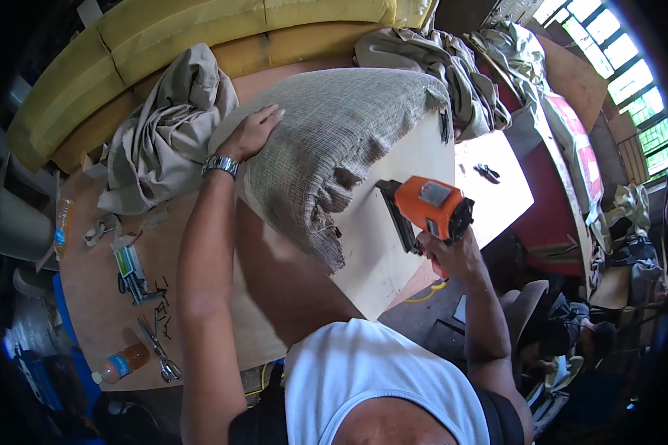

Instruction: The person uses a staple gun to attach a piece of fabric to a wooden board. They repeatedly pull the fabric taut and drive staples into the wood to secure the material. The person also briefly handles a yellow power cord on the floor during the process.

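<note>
My left hand [254,133] lies on top of a cushioned seat panel covered in grey-beige woven fabric [319,111], its fingers stretched out over the cloth. The panel is tilted, and its pale wooden underside [401,167] faces me. Ragged, gathered fabric edges fold over onto the wood. My right hand [453,256] is wrapped round the handle of an orange and black staple gun [427,204]. The tool's nose is close to the wood, near the fabric edge; whether it touches I cannot tell.
On the wooden table [260,334] lie scissors [157,348], a bottle of brownish liquid [122,363], a small box [128,263] and dark staple strips [162,311]. Pliers [488,173] lie at right. Grey cloth [174,126] rests before a yellow sofa [178,44]. Another person [571,330] is at lower right.
</note>
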Demonstrator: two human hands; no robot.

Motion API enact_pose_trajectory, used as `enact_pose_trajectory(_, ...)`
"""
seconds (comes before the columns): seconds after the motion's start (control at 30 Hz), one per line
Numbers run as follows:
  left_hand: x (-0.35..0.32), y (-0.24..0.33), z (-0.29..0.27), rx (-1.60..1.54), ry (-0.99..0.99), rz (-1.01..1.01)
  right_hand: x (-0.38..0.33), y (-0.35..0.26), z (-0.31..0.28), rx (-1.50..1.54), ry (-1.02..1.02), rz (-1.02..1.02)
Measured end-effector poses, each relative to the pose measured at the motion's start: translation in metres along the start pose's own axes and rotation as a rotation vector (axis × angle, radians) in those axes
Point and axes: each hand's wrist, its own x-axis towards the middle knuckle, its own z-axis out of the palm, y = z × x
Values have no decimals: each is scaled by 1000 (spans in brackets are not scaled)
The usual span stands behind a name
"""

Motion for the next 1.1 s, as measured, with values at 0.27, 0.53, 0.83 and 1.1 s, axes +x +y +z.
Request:
enact_pose_trajectory(0.27, 39, 97, 35, 257, -276, 273, -6, -2, 23, 160, 75, 66)
enact_pose_trajectory(0.53, -119, 131, 30, 274, 60, 689, -6, -3, 37, 154, 139, 30)
enact_pose_trajectory(0.83, -159, -15, 66, -597, 655, 533, -22, -19, 42, 313, 235, 269)
enact_pose_trajectory(1.1, -118, -66, 93, -198, 721, 456, -31, -41, 54, 403, 290, 453)
